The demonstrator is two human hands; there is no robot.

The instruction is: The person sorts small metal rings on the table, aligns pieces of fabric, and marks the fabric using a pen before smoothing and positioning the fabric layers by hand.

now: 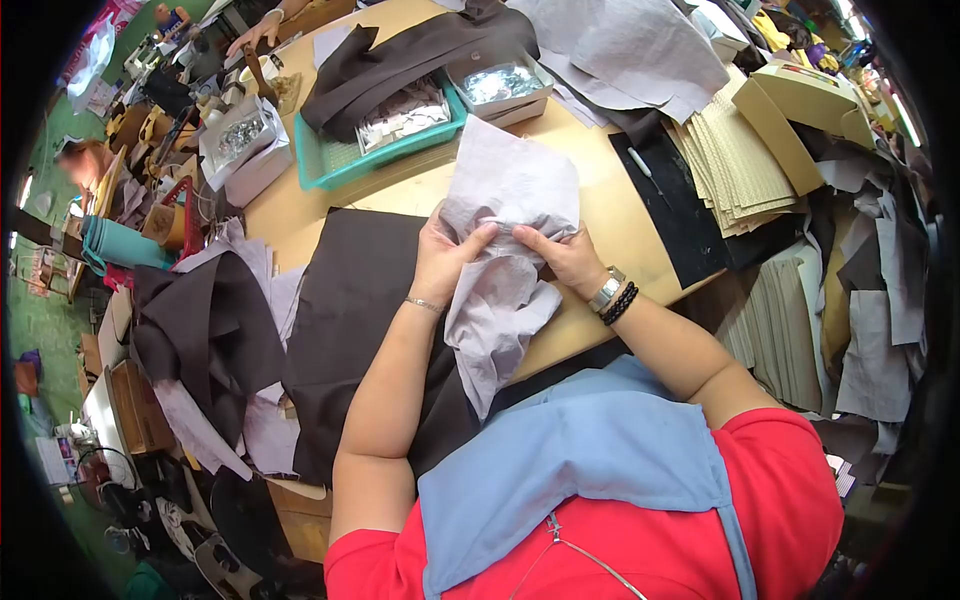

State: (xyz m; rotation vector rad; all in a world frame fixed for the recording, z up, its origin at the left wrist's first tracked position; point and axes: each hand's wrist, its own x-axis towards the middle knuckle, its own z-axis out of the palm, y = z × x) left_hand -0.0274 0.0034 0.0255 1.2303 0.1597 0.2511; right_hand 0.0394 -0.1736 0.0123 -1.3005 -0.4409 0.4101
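Where fingers [479, 239] pinch pale fabric [513, 180], most tips hidden, dark cloth [365, 275] overlapped

Bright, fairly even light covers the middle, with only soft shadows on the pale desk [630, 235]. The crumpled light cloth [512, 200] is crisp, while the flat dark cloth [345, 300] shows little detail. Packets [498, 84] glint. A light tube [910, 130] glares at upper right. Strong fisheye bending ends in black corners; the far left background looks soft.
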